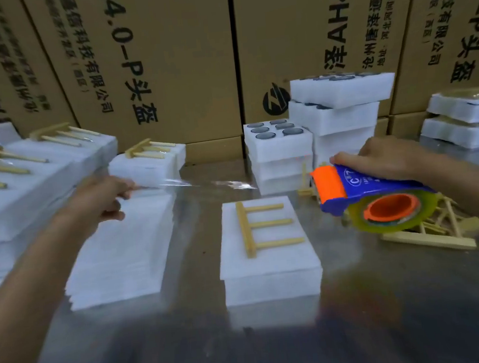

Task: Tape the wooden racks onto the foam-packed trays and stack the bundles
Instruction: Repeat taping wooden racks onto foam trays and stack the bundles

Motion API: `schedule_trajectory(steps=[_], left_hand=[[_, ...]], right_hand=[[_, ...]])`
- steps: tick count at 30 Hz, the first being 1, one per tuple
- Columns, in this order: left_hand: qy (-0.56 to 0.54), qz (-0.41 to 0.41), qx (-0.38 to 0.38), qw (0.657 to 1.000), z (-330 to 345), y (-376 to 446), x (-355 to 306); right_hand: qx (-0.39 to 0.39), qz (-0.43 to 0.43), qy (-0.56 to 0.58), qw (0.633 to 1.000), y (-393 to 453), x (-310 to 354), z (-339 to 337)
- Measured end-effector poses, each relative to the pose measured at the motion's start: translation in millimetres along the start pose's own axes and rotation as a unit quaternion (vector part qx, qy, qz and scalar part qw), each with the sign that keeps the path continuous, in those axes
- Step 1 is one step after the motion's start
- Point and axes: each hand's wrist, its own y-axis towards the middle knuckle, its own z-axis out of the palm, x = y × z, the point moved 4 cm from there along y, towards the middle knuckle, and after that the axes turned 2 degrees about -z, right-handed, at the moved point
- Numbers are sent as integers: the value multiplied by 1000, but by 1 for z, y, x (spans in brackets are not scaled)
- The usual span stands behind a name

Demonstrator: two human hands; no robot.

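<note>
On the worktop [361, 330] before me lay a foam tray [270, 265] with a wooden rack [261, 225] on top. Above it, my left grip [103, 197] pinched a clear tape strip [198, 185], while my right grip [386, 154] clasped the tape dispenser [373, 198].

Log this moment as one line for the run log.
left hand: pinching tape end | right hand: holding tape dispenser | tape: stretched between hands | wooden rack: lying on foam tray, untaped
</note>
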Motion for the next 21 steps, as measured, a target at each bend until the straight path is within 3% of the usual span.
schedule_trajectory(steps=[3,6,8,11,13,17,21], left_hand=[[39,-14,45,998,6,5,22],[146,20,11,989,28,4,27],[271,53,-15,961,42,1,31],[363,136,-59,920,66,-10,44],[406,177,-49,895,89,-20,60],[437,156,35,885,135,-38,89],[471,192,20,860,140,-45,95]], right_hand=[[41,7,-55,998,11,-15,19],[55,12,-89,994,16,-26,38],[56,9,-101,993,17,-31,45],[50,-3,-117,992,18,-35,51],[48,-10,-141,989,18,-35,55],[33,-31,-165,985,18,-32,62],[-6,-48,-183,982,13,-31,66]])
